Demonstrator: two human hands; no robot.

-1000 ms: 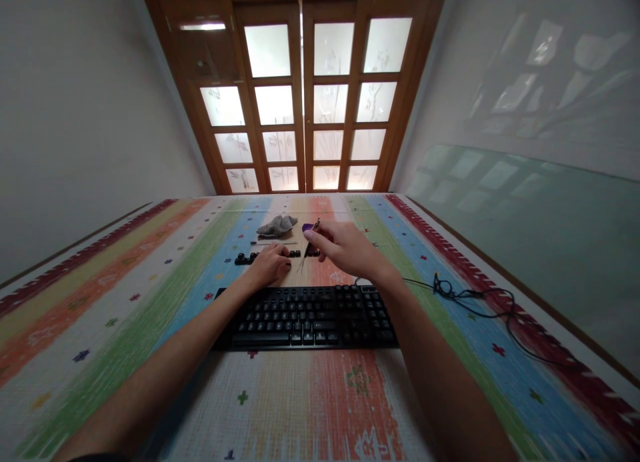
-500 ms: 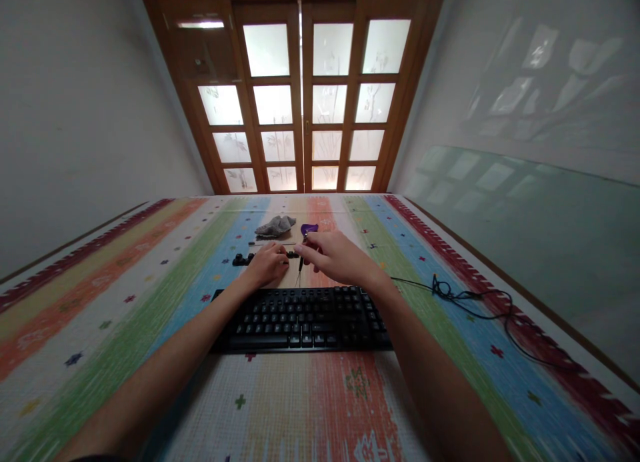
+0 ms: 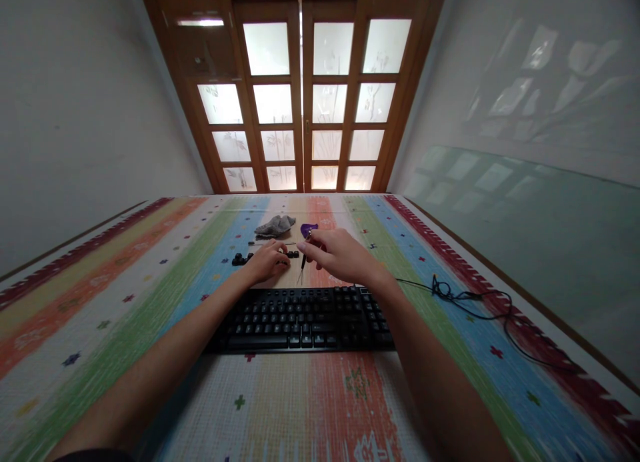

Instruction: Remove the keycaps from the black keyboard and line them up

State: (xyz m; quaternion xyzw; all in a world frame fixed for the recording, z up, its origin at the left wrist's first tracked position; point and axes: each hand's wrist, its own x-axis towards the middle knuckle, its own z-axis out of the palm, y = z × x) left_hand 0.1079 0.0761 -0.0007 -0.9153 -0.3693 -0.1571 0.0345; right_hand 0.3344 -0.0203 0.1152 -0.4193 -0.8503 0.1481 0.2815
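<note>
A wire keycap puller point(image 3: 303, 262) with a dark handle is pinched in my right hand point(image 3: 337, 254). Its thin prongs point down at the cloth, just behind the far edge of a black keyboard point(image 3: 285, 319). My left hand point(image 3: 267, 261) is over a row of loose black keycaps point(image 3: 239, 259) behind the keyboard, fingers curled inward. Whatever its fingertips may hold is hidden. A few more keycaps in that row show between my two hands. My right forearm covers part of the keyboard's right end.
Beyond the keycaps lie a crumpled grey cloth point(image 3: 275, 227), a thin rod-like tool point(image 3: 251, 243) and a purple object point(image 3: 309, 229). The keyboard's cable point(image 3: 463, 295) trails across the striped tablecloth point(image 3: 310, 395) to the right. Walls flank the table.
My right hand has shifted slightly right, and the puller's prongs have drawn a little away from the keyboard. My left hand has moved slightly farther from me over the keycaps.
</note>
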